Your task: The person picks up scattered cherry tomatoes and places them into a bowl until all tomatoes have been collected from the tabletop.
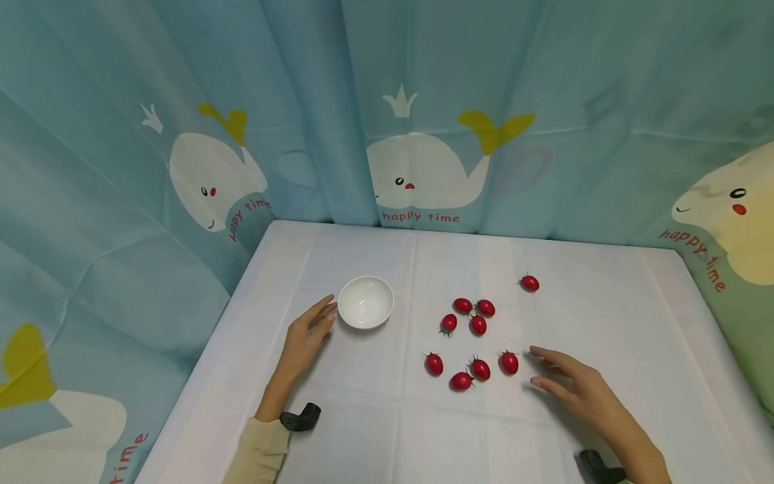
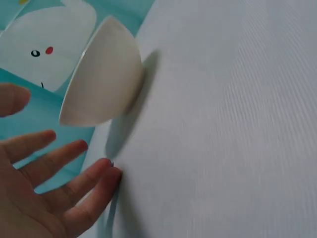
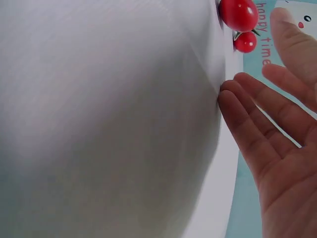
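A small white bowl (image 1: 365, 303) stands upright on the table, with nothing in it. Just to its left is my left hand (image 1: 307, 341), fingers spread and relaxed, holding nothing. The left wrist view shows the bowl (image 2: 104, 74) apart from the fingertips. On the right, my right hand (image 1: 574, 383) is beside the nearest cherry tomato (image 1: 509, 363), its fingers loosely extended and its palm free. In the right wrist view a red cherry tomato (image 3: 238, 14) lies beyond the fingertips, which are close to the cloth. Several more cherry tomatoes, such as one (image 1: 449, 323), lie between bowl and right hand.
A lone cherry tomato (image 1: 529, 283) sits farther back on the right. White cloth (image 1: 363, 430) covers the table. Blue curtains (image 1: 302, 101) with printed whales hang along the back and sides. Each wrist wears a black device (image 1: 301, 417).
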`<state>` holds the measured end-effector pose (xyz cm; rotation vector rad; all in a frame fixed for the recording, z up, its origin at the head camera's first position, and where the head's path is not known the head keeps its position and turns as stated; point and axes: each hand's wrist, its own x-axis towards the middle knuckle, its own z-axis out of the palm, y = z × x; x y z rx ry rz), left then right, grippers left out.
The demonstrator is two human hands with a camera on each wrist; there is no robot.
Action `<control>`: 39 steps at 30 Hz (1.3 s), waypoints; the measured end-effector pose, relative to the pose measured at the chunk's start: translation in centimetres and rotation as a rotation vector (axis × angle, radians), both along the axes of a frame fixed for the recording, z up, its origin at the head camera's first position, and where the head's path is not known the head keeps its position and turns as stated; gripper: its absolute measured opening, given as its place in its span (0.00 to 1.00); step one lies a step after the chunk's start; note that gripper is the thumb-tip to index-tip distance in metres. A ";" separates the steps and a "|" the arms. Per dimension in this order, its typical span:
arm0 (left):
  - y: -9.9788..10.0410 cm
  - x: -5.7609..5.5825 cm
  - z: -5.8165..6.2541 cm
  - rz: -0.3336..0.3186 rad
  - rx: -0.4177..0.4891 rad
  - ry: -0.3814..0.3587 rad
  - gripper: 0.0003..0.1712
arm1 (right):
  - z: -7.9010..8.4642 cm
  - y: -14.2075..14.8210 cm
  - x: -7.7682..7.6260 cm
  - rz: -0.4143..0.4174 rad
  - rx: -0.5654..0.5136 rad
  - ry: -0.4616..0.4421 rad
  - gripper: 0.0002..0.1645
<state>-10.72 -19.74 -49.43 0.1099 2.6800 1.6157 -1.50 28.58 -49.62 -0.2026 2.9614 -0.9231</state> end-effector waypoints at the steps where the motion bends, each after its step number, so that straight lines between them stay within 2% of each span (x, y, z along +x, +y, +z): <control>1: 0.2 -0.1 0.0 0.007 0.028 -0.020 0.29 | 0.0 -0.1 -0.1 0.001 -0.004 -0.003 0.37; 5: 0.6 -0.5 0.0 0.006 0.136 -0.102 0.30 | 0.0 -0.3 -0.6 0.002 -0.008 -0.048 0.38; 8: 0.7 -0.7 0.2 -0.014 0.265 -0.189 0.30 | 0.1 -0.5 -0.8 0.008 -0.006 -0.077 0.39; 12: 0.8 -0.8 0.4 -0.018 0.430 -0.298 0.31 | 0.1 -0.7 -1.1 0.038 -0.015 -0.050 0.38; 14: 0.9 -0.9 0.4 -0.013 0.478 -0.322 0.32 | 0.1 -0.8 -1.2 0.055 -0.021 -0.025 0.37; 17: 1.2 -1.0 0.4 -0.009 0.518 -0.328 0.33 | 0.0 -0.9 -1.5 0.077 -0.026 0.001 0.35; 26: 1.9 -1.5 0.1 0.019 0.599 -0.319 0.35 | -0.4 -1.0 -2.3 0.104 -0.015 0.007 0.33; 35: 2.2 -1.8 -0.5 0.029 0.621 -0.310 0.35 | -1.1 -1.3 -2.4 0.167 -0.082 0.089 0.32; 39: 2.1 -1.7 -0.7 0.048 0.616 -0.318 0.35 | -1.1 -1.4 -2.4 0.177 -0.080 0.085 0.31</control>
